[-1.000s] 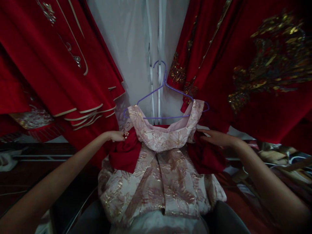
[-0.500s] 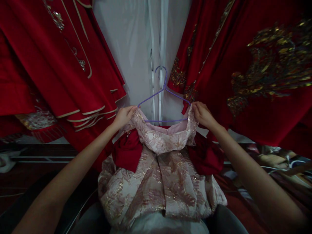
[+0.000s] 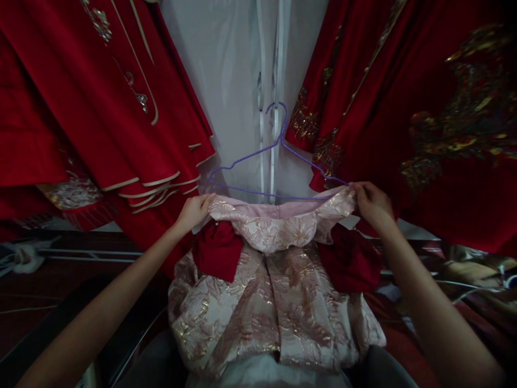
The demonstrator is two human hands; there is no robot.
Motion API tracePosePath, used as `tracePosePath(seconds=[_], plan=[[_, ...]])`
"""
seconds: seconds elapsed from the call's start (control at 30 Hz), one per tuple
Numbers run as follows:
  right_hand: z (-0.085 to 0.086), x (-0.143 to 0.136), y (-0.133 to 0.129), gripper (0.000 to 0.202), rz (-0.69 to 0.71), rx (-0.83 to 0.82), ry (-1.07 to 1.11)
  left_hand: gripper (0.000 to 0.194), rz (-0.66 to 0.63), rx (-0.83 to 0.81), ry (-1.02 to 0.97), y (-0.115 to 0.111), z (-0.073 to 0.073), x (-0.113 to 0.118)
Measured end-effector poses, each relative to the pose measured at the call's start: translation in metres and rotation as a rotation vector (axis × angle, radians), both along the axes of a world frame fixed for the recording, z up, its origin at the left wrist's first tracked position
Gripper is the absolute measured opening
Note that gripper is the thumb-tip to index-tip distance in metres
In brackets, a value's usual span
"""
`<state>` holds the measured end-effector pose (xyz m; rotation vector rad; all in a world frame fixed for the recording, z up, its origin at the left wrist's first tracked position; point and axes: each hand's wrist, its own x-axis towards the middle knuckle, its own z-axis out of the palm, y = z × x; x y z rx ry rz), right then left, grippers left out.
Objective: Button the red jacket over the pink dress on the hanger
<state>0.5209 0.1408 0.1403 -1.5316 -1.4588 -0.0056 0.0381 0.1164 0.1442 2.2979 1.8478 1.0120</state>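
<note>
A pale pink and gold brocade dress [image 3: 301,307] lies across my lap, its wide neckline facing up. Two dark red fabric pieces, one on the left [image 3: 218,253] and one on the right [image 3: 349,264], sit below its shoulders. My left hand [image 3: 194,212] pinches the left shoulder edge. My right hand [image 3: 374,205] grips the right shoulder at the end of a purple wire hanger [image 3: 258,152]. That right end meets the fabric under my fingers; whether they also clasp the wire is hidden. The hanger's left end shows bare above the neckline, apart from my left hand.
Red garments with pale piping [image 3: 161,145] hang at the left. More red garments with gold sequin embroidery [image 3: 464,118] hang at the right. Between them is a pale grey panel [image 3: 226,81] with vertical strips. Cluttered items [image 3: 476,272] lie at the lower right.
My hands have moved apart, stretching the neckline wider. The hanger's left end, earlier at the left shoulder by my hand, now stands free above the fabric. The view has shifted slightly.
</note>
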Motion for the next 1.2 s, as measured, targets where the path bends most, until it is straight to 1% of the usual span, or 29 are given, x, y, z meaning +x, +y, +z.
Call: tracePosePath(seconds=[0.07, 0.1, 0.13, 0.2, 0.27, 0.33, 0.37, 0.4, 0.47, 0.53, 0.57, 0.63, 0.7, 0.73, 0.8, 0.87, 0.93, 1.0, 1.03, 1.2], plan=[[-0.019, 0.005, -0.006, 0.033, 0.034, -0.052, 0.077, 0.046, -0.091, -0.050, 0.006, -0.010, -0.004, 0.008], [-0.026, 0.006, -0.008, 0.034, 0.064, -0.065, 0.111, 0.045, -0.136, -0.035, 0.015, -0.013, -0.004, 0.015], [-0.031, 0.006, -0.010, 0.034, 0.095, -0.073, 0.139, 0.043, -0.171, 0.007, 0.029, -0.015, -0.002, 0.025], [-0.033, 0.002, -0.014, 0.032, 0.155, -0.079, 0.177, 0.042, -0.212, 0.140, 0.071, -0.016, 0.005, 0.049], [-0.026, -0.007, -0.020, 0.030, 0.238, -0.086, 0.186, 0.039, -0.251, 0.257, 0.101, -0.013, 0.015, 0.078], [-0.015, -0.018, -0.029, 0.029, 0.376, -0.118, 0.162, 0.037, -0.308, 0.325, 0.133, -0.007, 0.023, 0.108], [-0.008, -0.024, -0.034, 0.030, 0.443, -0.137, 0.144, 0.035, -0.344, 0.345, 0.161, -0.003, 0.024, 0.122], [-0.003, -0.030, -0.040, 0.030, 0.492, -0.152, 0.127, 0.033, -0.384, 0.366, 0.201, 0.003, 0.024, 0.135], [0.007, -0.041, -0.050, 0.030, 0.518, -0.139, 0.109, 0.029, -0.468, 0.398, 0.311, 0.014, 0.015, 0.156], [0.014, -0.048, -0.057, 0.028, 0.481, -0.070, 0.108, 0.025, -0.509, 0.408, 0.414, 0.022, 0.000, 0.170], [0.016, -0.050, -0.059, 0.027, 0.462, -0.019, 0.112, 0.025, -0.490, 0.405, 0.439, 0.024, -0.009, 0.175], [0.018, -0.049, -0.058, 0.024, 0.423, 0.108, 0.130, 0.026, -0.408, 0.400, 0.434, 0.022, -0.025, 0.180], [0.016, -0.044, -0.053, 0.024, 0.347, 0.227, 0.160, 0.029, -0.335, 0.398, 0.395, 0.012, -0.033, 0.181], [0.013, -0.039, -0.050, 0.025, 0.275, 0.267, 0.176, 0.030, -0.314, 0.399, 0.374, 0.005, -0.035, 0.180], [0.004, -0.028, -0.041, 0.029, 0.082, 0.289, 0.202, 0.030, -0.292, 0.401, 0.338, -0.011, -0.032, 0.178], [-0.007, -0.017, -0.033, 0.031, -0.114, 0.259, 0.220, 0.029, -0.287, 0.395, 0.304, -0.024, -0.025, 0.176], [-0.018, -0.008, -0.027, 0.031, -0.237, 0.212, 0.227, 0.029, -0.292, 0.383, 0.271, -0.034, -0.019, 0.175], [-0.023, -0.003, -0.024, 0.030, -0.285, 0.178, 0.232, 0.030, -0.303, 0.376, 0.247, -0.038, -0.014, 0.174], [-0.024, -0.002, -0.024, 0.030, -0.284, 0.168, 0.235, 0.031, -0.308, 0.374, 0.241, -0.039, -0.013, 0.174], [-0.016, -0.007, -0.028, 0.032, -0.252, 0.191, 0.261, 0.032, -0.310, 0.345, 0.228, -0.038, -0.011, 0.171]])
